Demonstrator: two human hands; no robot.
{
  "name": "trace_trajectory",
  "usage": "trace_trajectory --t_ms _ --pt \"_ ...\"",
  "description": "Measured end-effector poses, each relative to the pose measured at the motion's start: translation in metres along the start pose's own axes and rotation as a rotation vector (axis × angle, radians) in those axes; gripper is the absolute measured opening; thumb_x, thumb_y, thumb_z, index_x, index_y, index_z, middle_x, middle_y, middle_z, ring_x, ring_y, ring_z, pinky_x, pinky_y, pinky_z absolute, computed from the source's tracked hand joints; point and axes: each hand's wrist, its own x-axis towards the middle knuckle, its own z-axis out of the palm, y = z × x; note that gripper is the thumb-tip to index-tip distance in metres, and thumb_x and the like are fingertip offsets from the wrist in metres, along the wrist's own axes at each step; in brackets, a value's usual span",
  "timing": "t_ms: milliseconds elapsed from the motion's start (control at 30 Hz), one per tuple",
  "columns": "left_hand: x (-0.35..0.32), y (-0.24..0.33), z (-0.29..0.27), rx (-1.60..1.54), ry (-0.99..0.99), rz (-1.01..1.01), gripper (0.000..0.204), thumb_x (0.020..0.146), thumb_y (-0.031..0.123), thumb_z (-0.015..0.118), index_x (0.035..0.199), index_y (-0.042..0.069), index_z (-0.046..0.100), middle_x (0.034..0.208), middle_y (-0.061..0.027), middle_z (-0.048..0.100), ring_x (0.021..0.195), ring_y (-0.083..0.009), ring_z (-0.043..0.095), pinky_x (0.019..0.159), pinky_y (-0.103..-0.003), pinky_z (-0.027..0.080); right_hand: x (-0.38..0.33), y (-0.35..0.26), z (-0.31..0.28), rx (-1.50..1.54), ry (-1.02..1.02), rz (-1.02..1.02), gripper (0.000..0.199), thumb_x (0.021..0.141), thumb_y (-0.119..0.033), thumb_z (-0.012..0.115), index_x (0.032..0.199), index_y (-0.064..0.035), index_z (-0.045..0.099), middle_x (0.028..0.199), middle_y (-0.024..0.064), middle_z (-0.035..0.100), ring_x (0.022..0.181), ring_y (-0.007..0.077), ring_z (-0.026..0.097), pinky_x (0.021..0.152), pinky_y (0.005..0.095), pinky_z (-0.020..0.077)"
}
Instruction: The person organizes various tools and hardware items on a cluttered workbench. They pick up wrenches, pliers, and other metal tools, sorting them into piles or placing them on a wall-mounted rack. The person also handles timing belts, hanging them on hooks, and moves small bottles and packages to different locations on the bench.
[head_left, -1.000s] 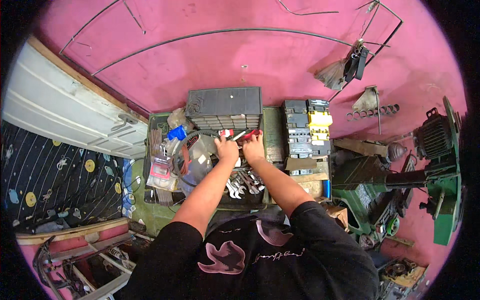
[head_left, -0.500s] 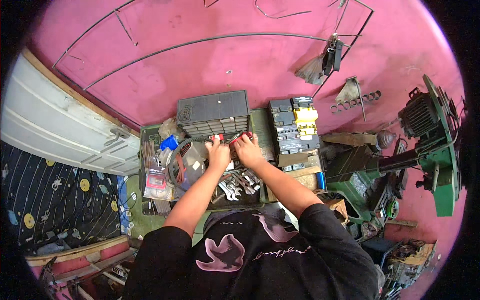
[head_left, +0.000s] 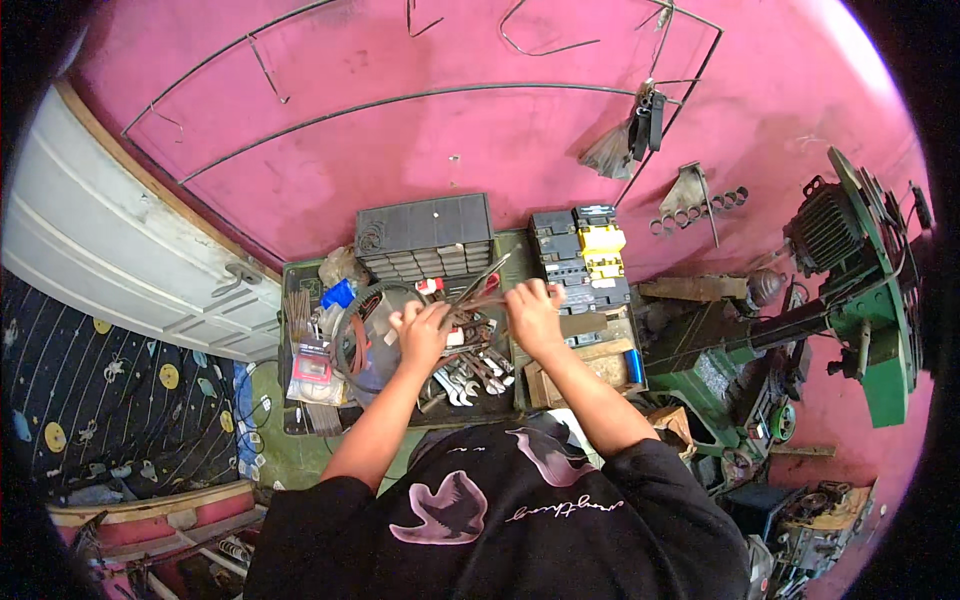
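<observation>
1. From where I stand, the left hand (head_left: pixel 423 335) is over the cluttered bench (head_left: pixel 515 250), fingers bent and slightly apart; I can't tell whether they pinch anything.
2. The right hand (head_left: pixel 536 318) is to the other side of the tool pile, fingers curled inward with their tips toward the left hand. Whether they grip something, I can't tell either, for the blur.
3. Between the two hands a long, slim tool (head_left: pixel 486 277) slants up toward the drawer cabinet (head_left: pixel 424 225) (its outline is smeared, so I won't swear to its kind).
4. Just below, nearer the person, open-ended wrenches (head_left: pixel 455 388) lie heaped together.
5. As for lettering, a line of pale, looping script runs across the black shirt (head_left: pixel 490 560), close to two pink bird shapes.
6. Right of the cabinet, black boxes (head_left: pixel 556 240) are packed beside a yellow box (head_left: pixel 602 240); light print marks some of them, too small to make out.
7. At the bench's left end lies a clear packet (head_left: pixel 313 366) with a reddish card, its print equally tiny.
8. A blue cylinder (head_left: pixel 634 366) rests at the right end.
</observation>
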Motion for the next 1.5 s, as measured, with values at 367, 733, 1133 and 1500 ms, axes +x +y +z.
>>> trace_trajectory --t_ms 367,733,1133,1500 --pt "0.044 0.085 -0.011 -0.650 -0.110 -0.285 0.068 0.069 0.029 0.094 0.128 0.006 0.070 0.115 -0.0160 0.070 0.108 -0.0280 0.060 0.099 -0.041 0.048 -0.046 0.081 -0.130 0.639 0.127 0.716 0.013 0.091 -0.012 0.072 0.088 -0.0006 0.066 0.076 0.0097 0.064 0.070 0.0198 0.057 0.069 0.0339 0.0451" --pt "0.095 0.240 0.030 -1.239 -0.238 -0.131 0.022 0.083 0.015 0.085 0.092 -0.002 0.073 0.094 -0.0060 0.068 0.090 -0.0135 0.060 0.083 -0.029 0.047 -0.145 0.189 -0.172 1.052 0.182 0.860 0.014 0.096 -0.016 0.068 0.093 -0.0036 0.074 0.080 0.0021 0.067 0.076 0.0109 0.057 0.072 0.0276 0.0441" --pt "0.201 0.413 0.053 -1.084 -0.067 -0.093 0.023 0.086 0.014 0.083 0.079 -0.002 0.067 0.067 -0.0022 0.064 0.061 -0.0073 0.054 0.058 -0.026 0.044 -0.085 0.386 -0.233 -0.337 0.022 0.167 0.030 0.084 -0.011 0.061 0.112 -0.0165 0.071 0.100 0.0000 0.071 0.107 0.0217 0.059 0.105 0.0571 0.0323" --pt "0.309 0.526 0.132 -0.959 0.113 -0.021 0.023 0.084 0.015 0.084 0.080 -0.002 0.069 0.073 -0.0082 0.073 0.064 -0.0082 0.065 0.058 -0.027 0.051 0.018 0.535 -0.220 -0.466 -0.101 0.176 0.024 0.084 -0.014 0.066 0.105 -0.0211 0.076 0.103 -0.0041 0.069 0.114 0.0197 0.055 0.105 0.0592 0.0325"
